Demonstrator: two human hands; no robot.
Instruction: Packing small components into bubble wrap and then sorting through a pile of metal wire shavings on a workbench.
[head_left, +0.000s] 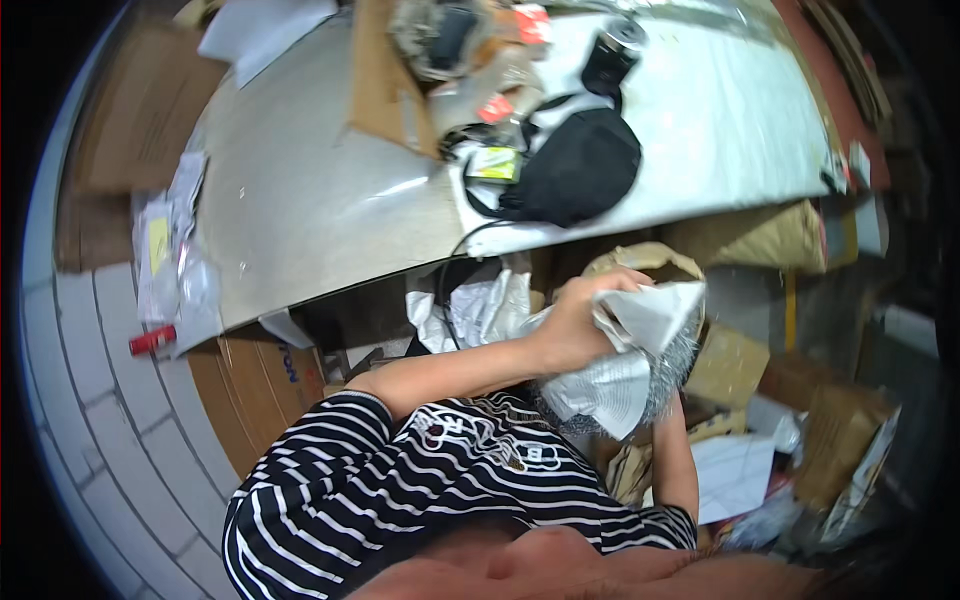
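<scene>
My left hand [578,322] reaches across my front, its fingers closed on a crumpled sheet of printed white paper [655,315]. The paper lies against a bundle of clear bubble wrap [677,370], held below the table's front edge. Another printed part of the paper [605,390] hangs lower on the bundle. Behind my left hand curves a tan, torn-looking band [660,255], perhaps cardboard or paper. My right forearm [677,460] rises behind the bubble wrap, which hides the right hand and its fingers. What the bundle contains cannot be seen.
On the table [330,200] are a black bag [585,165], a dark can [612,60], a cardboard flap [385,80] and plastic-wrapped items. Papers [165,245] and a red cylinder [152,340] sit at left. Cardboard scraps [735,365] and wrapping pile up at lower right.
</scene>
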